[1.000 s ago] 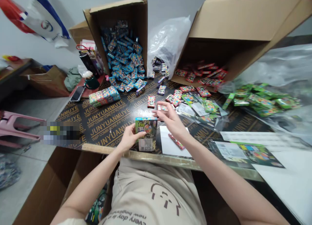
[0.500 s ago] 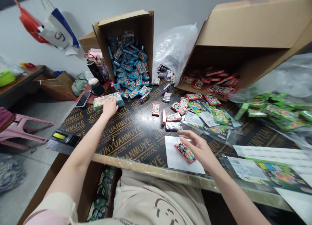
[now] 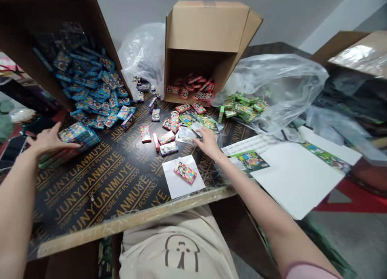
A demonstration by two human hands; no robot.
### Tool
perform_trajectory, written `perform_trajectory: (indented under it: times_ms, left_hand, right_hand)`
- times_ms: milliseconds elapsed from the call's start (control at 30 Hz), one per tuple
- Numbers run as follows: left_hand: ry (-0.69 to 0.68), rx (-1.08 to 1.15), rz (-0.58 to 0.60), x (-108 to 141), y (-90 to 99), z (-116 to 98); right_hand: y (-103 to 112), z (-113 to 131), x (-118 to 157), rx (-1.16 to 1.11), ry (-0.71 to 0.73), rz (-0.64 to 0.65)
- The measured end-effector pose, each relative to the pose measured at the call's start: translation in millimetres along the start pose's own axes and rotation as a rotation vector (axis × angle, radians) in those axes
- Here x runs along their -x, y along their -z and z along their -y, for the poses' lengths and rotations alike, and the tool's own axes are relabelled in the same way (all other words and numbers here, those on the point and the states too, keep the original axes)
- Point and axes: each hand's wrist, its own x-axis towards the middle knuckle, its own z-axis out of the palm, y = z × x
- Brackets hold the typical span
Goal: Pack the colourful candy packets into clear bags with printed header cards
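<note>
My left hand [image 3: 50,144] rests against a block of stacked small boxes [image 3: 79,134] at the left of the table, thumb and fingers spread around its end. My right hand [image 3: 208,142] is over the printed plastic packets [image 3: 185,134], its fingers apart; whether it touches them is hard to tell. In front of it a red box [image 3: 185,173] lies on a white sheet [image 3: 172,186]. Between my hands are several loose red boxes [image 3: 145,134] and a purple box [image 3: 169,148].
A carton of blue boxes [image 3: 104,33] stands at the back left, a carton of red ones [image 3: 208,29] at the back middle. Between them is a plastic bag [image 3: 145,41]. Green boxes [image 3: 244,105] spill from another bag. White sheets [image 3: 290,170] lie at the right.
The view has swung to the right. My left hand has gone from the top of the stacked block to its end. My right hand has moved off the red box toward the packets.
</note>
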Motion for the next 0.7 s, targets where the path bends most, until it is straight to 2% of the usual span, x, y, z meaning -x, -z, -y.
perform_trajectory:
  times_ms: [33,100,133,200,300,367,433,500,600,667,700]
  left_hand:
    - [0.015,-0.052,0.014,6.6,3.8,-9.4]
    - [0.009,-0.055,-0.059,23.8,10.0,-33.5]
    - [-0.028,-0.006,-0.102,34.5,11.9,-47.4]
    - [-0.148,0.129,-0.109,59.5,12.7,-76.0]
    - [-0.3,0.434,-0.014,101.8,10.1,-116.4]
    - [-0.314,0.645,0.07,129.2,9.1,-140.2]
    - [-0.268,0.834,0.141,153.7,9.3,-161.9]
    - [-0.176,1.074,0.282,174.3,9.4,-181.8]
    - [0.101,1.53,0.596,198.0,5.7,-208.9]
    - [0.272,1.751,0.865,211.0,2.0,-224.3]
    - [0.313,1.819,1.004,217.0,0.9,-230.7]
  right_hand:
    - [-1.4,-3.3,-8.2,0.077,0.007,0.01]
    - [-2.8,-5.1,-22.9,0.248,0.04,0.065]
    - [-3.0,-4.2,-29.5,0.328,0.05,0.1]
    - [-2.8,-0.8,-41.0,0.438,0.053,0.171]
    - [0.7,3.9,-53.0,0.465,0.07,0.228]
    - [7.5,6.8,-55.8,0.468,0.087,0.241]
    - [18.8,12.2,-51.6,0.475,0.085,0.219]
    - [33.1,22.6,-37.6,0.488,0.065,0.164]
    - [52.9,49.6,3.7,0.301,0.116,-0.068]
    - [59.6,72.4,39.5,-0.013,0.304,-0.222]
    - [60.2,83.8,56.9,-0.149,0.45,-0.211]
